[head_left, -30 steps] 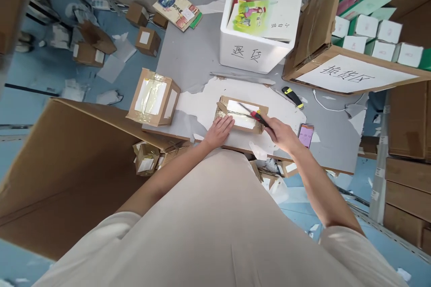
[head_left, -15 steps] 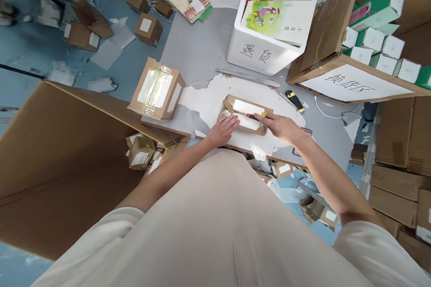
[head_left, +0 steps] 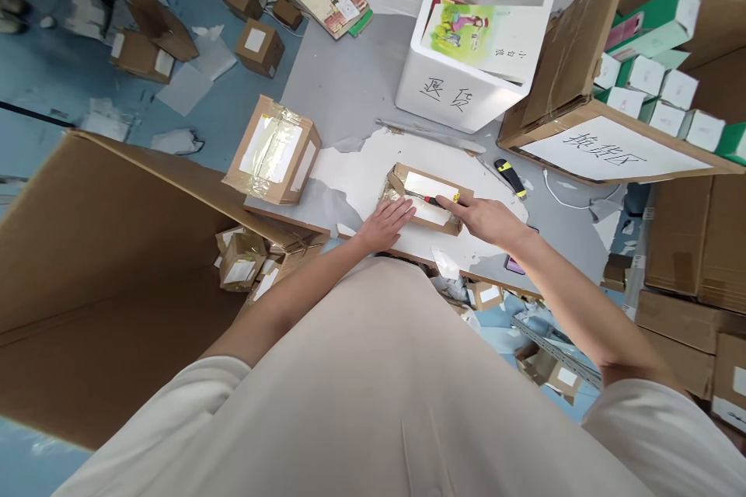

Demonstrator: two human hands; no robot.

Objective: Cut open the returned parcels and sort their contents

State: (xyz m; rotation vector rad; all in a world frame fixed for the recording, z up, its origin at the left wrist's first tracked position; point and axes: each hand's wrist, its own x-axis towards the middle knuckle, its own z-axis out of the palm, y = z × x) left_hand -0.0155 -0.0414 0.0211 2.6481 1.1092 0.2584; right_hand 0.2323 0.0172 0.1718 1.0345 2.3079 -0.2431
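Parcel (head_left: 428, 199), small, taped and white-labelled, lies on the table's (head_left: 350, 93) near edge. We press our left hand (head_left: 383, 224) flat on its left end; our right hand (head_left: 485, 217) grips a red-handled cutter (head_left: 430, 201), blade on the top tape. Flaps look closed, so cutting seems barely begun. Another taped box (head_left: 273, 151) sits left.

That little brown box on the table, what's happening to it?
A person stands at the table. Their left hand presses flat on the small taped box, holding it down. Their right hand holds a red-handled cutter with its blade lying across the box's top. A bigger taped box sits to the left.
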